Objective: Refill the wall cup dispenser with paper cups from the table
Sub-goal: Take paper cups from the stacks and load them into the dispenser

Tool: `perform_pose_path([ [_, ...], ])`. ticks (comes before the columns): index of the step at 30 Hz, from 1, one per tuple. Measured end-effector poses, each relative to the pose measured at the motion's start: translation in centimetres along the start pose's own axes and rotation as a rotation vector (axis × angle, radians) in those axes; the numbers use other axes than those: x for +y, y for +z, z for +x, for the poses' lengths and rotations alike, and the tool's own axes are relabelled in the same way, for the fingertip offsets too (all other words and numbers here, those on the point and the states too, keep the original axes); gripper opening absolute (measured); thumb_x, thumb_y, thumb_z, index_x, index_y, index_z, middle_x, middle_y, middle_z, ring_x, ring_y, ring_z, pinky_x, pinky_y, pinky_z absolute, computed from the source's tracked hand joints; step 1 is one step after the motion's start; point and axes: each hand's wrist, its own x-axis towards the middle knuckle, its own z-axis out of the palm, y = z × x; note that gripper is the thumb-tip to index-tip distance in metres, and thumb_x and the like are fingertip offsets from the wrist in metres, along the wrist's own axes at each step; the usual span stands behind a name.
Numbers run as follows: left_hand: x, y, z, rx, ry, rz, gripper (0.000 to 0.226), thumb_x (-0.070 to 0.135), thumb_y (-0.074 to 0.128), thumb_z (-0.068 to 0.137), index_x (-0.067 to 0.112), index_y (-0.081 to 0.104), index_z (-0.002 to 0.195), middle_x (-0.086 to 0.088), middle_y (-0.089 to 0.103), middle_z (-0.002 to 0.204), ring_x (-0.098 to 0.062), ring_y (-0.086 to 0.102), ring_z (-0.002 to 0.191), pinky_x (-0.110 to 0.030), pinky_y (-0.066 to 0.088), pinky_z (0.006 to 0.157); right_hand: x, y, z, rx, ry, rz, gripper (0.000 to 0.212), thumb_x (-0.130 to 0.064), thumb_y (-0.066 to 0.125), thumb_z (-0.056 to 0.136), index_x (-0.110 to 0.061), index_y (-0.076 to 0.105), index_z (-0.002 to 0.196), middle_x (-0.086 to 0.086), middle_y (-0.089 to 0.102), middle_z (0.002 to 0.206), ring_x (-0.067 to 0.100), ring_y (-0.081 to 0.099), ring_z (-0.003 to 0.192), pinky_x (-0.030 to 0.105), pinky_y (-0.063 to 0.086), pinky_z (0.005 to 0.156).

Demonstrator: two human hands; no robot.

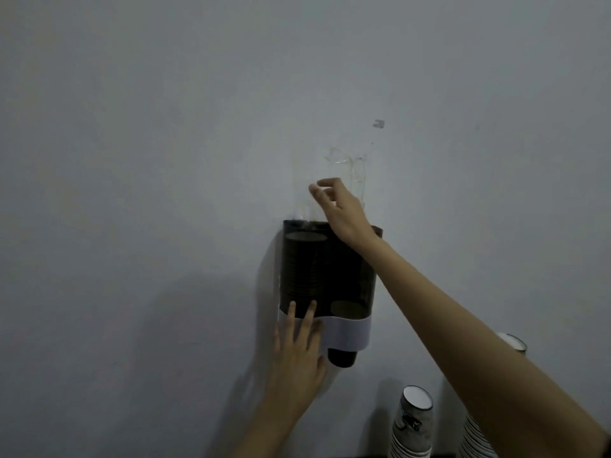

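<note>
The wall cup dispenser [330,269] is a dark tinted case with a white band along its bottom. Its left column holds a tall stack of cups [302,266]. In the right column a short stack [347,307] sits low, and one dark cup bottom [342,357] pokes out below. My right hand [340,209] is above the case, its fingers pinched on a faint clear lid [353,173] raised against the wall. My left hand [297,352] lies flat on the lower left of the case with its fingers spread.
Paper cup stacks stand at the lower right: a patterned stack [411,424], a striped stack [476,439] partly behind my right forearm, and a cup rim [514,342] further back. The grey wall fills everything else. A small bit of tape [379,123] sticks above the lid.
</note>
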Motion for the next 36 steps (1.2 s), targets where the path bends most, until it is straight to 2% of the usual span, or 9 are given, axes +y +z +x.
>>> perform_pose_path([
  [6,2.2,4.7,-4.6,-0.060,0.108,-0.150,0.039,0.026,0.043,0.067,0.019,0.065,0.098,-0.006,0.068,0.115,-0.027,0.041,0.117,-0.039,0.021,0.105,5.2,-2.7,-9.5,0.347,-0.107,0.155,0.019,-0.041,0.042,0.088,-0.027,0.054,0.093,-0.002,0.060,0.097,0.012,0.055,0.097,0.014,0.043,0.084],
  [10,4.9,8.5,-9.1,-0.380,0.197,-0.317,0.037,0.030,0.041,0.067,0.023,0.071,0.088,0.001,0.069,0.109,-0.019,0.055,0.109,-0.028,0.048,0.091,13.3,-3.5,-17.9,0.452,0.170,0.194,0.013,-0.027,0.053,0.088,-0.020,0.051,0.099,0.006,0.056,0.102,0.017,0.055,0.101,0.008,0.043,0.081],
  [14,8.7,11.7,-11.4,-0.651,0.048,-0.490,0.053,0.031,0.042,0.088,0.013,0.033,0.137,0.000,0.032,0.145,-0.015,0.033,0.134,-0.024,0.031,0.108,22.4,-3.0,-26.1,0.364,0.618,0.089,0.057,-0.009,0.069,0.078,-0.008,0.037,0.126,0.009,0.048,0.118,0.030,0.048,0.119,0.037,0.041,0.099],
  [20,13.6,15.7,-9.7,-0.876,-0.346,-0.844,0.097,0.044,0.061,0.079,0.004,0.004,0.146,-0.011,0.012,0.155,-0.021,0.013,0.144,-0.028,0.016,0.115,28.6,-0.7,-29.4,0.103,0.808,0.025,0.110,-0.008,0.085,0.058,-0.001,0.015,0.142,0.016,0.034,0.144,0.028,0.034,0.135,0.029,0.030,0.108],
  [23,14.9,18.4,-8.8,-0.908,-0.461,-0.903,0.114,0.061,0.050,0.052,0.002,0.016,0.143,-0.015,0.031,0.147,-0.027,0.029,0.138,-0.033,0.027,0.113,30.8,0.6,-29.3,0.050,0.822,0.091,0.120,-0.013,0.087,0.050,-0.005,0.012,0.143,0.013,0.041,0.140,0.023,0.043,0.129,0.027,0.036,0.104],
  [26,15.9,20.4,-9.1,-0.862,-0.554,-0.976,0.081,0.036,0.058,0.068,0.009,0.029,0.139,-0.011,0.045,0.139,-0.025,0.043,0.130,-0.036,0.036,0.109,31.9,1.6,-29.5,0.093,0.816,0.120,0.111,-0.033,0.081,0.045,-0.007,0.029,0.139,0.010,0.051,0.136,0.022,0.052,0.123,0.033,0.044,0.102],
  [28,16.2,20.5,-8.9,-0.825,-0.613,-1.005,0.063,0.019,0.058,0.076,0.008,0.037,0.134,-0.011,0.051,0.135,-0.023,0.050,0.124,-0.033,0.040,0.105,32.2,1.7,-29.5,0.134,0.800,0.087,0.086,-0.023,0.085,0.050,-0.010,0.044,0.126,0.007,0.060,0.123,0.020,0.058,0.112,0.027,0.046,0.092],
  [32,16.5,19.4,-8.7,-0.793,-0.633,-1.080,0.074,0.032,0.051,0.061,0.008,0.040,0.130,-0.011,0.053,0.131,-0.022,0.053,0.120,-0.027,0.042,0.099,32.4,1.4,-29.6,0.181,0.743,0.054,0.066,-0.020,0.086,0.054,-0.028,0.048,0.107,0.001,0.065,0.106,0.015,0.062,0.097,0.027,0.050,0.084],
  [36,16.5,20.4,-8.9,-0.814,-0.619,-1.021,0.091,0.059,0.044,0.050,0.011,0.044,0.128,-0.003,0.055,0.126,-0.020,0.054,0.119,-0.027,0.043,0.098,31.3,0.7,-28.1,0.232,0.709,0.118,0.061,-0.015,0.085,0.058,-0.026,0.048,0.104,-0.007,0.062,0.097,0.010,0.062,0.091,0.008,0.047,0.071],
])
